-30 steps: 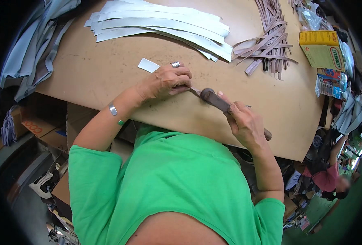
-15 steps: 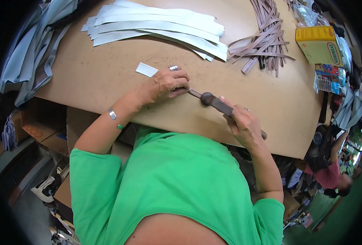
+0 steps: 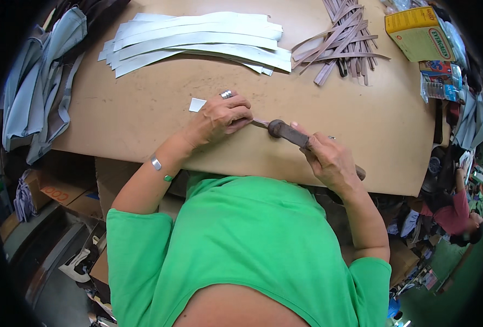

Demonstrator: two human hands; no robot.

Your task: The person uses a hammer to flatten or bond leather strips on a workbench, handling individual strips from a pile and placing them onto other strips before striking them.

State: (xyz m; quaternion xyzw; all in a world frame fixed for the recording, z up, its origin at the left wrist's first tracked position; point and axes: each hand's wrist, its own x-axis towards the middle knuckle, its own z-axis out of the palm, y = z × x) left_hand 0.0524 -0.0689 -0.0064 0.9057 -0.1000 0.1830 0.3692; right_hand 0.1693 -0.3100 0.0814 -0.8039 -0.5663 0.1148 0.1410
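My left hand [image 3: 223,116], with rings on a finger, is closed over the end of a thin brown strip [image 3: 260,123] on the table. My fingers hide most of the strip. In my right hand [image 3: 330,158] is a hammer [image 3: 289,134] with a dark metal head, gripped close to the head. The round face of the hammer lies at the strip, right of my left fingers; whether they touch I cannot tell. The handle end sticks out beyond my right hand. A small white piece [image 3: 196,104] lies beside my left hand, partly covered by it.
The tan table [image 3: 159,117] carries a stack of pale strips [image 3: 198,41] and a heap of narrow brown strips [image 3: 350,43] at the far side. A yellow-green box [image 3: 415,35] stands far right. Grey material [image 3: 40,87] hangs at the left. A person [image 3: 453,212] is at the right.
The whole view has shifted slightly. More of the small white piece is now hidden by my left hand. My grip on the strip and on the hammer is the same.
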